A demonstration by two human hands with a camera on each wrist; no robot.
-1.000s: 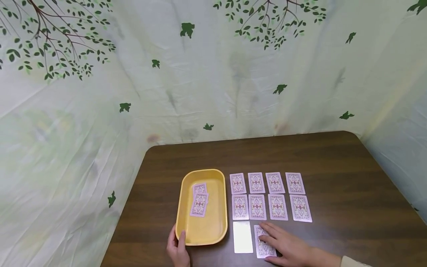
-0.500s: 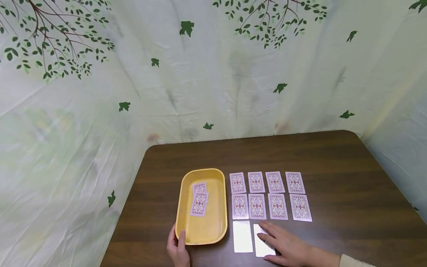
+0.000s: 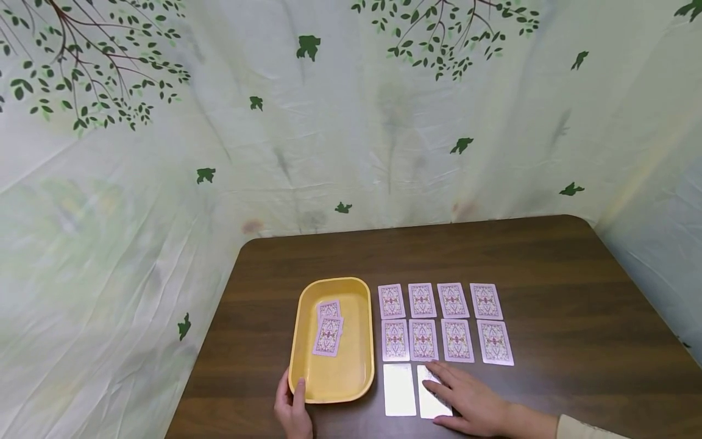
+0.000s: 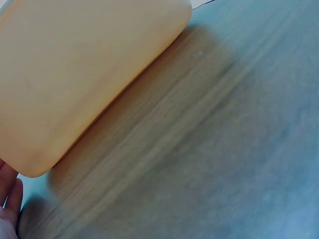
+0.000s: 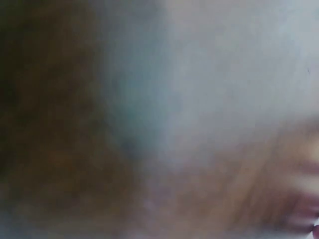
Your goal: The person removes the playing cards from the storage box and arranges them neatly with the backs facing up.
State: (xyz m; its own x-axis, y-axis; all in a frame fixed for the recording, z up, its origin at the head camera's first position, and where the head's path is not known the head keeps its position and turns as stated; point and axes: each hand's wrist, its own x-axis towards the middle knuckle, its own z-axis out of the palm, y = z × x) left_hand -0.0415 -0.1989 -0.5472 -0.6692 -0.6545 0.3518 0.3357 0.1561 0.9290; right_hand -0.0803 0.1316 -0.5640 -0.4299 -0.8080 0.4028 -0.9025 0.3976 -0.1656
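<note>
My left hand [image 3: 293, 407] grips the near-left corner of a yellow tray [image 3: 364, 390], thumb over the rim and fingers outside. In the left wrist view, its fingers [image 4: 14, 195] show beside the corner of the tray [image 4: 84, 64]. Two overlapping playing cards [image 3: 328, 335] lie inside it, patterned backs up. With fingers spread, my right hand [image 3: 471, 402] rests over a playing card [image 3: 432, 396] in the front row, covering its right part. Left of that card lies another playing card [image 3: 400, 390]; glare whitens both. The right wrist view is blurred.
Two rows of several playing cards, a back row [image 3: 421, 300] and a middle row [image 3: 423, 340], lie patterned side up right of the tray. The brown wooden table [image 3: 576, 305] meets a leaf-printed curtain [image 3: 395, 152] at its back edge.
The card under my right hand showed its purple pattern a second ago and now looks white with glare, shifted slightly away from me. The left hand and tray have stayed put.
</note>
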